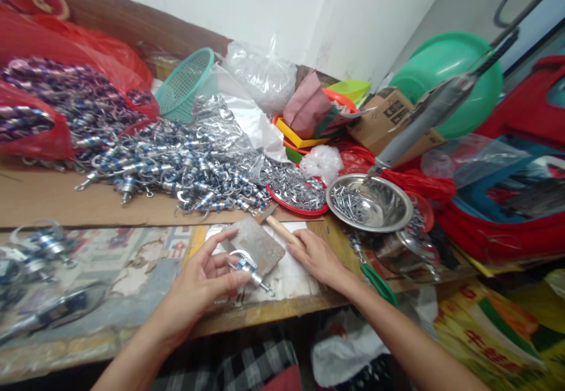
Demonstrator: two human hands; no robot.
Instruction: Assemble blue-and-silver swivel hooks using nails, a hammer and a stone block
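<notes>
My left hand (212, 273) holds a small silver-and-blue metal part (248, 266) between thumb and fingers, over the front left portion of a grey metal block (260, 246). The part has a curved hook-like piece at its upper end and a small ring at its lower end. My right hand (315, 255) is closed around the wooden handle of a small hammer (282, 230), whose head lies beyond the block's upper edge. Under the block is a white sheet (304, 288) on the workbench.
Behind are a large pile of similar parts (176, 161), a red tray of small metal pieces (298, 188) and a steel bowl with pins (373, 202). A grey power tool (424, 114) hangs above the bowl. Blurred parts (44, 249) lie at left.
</notes>
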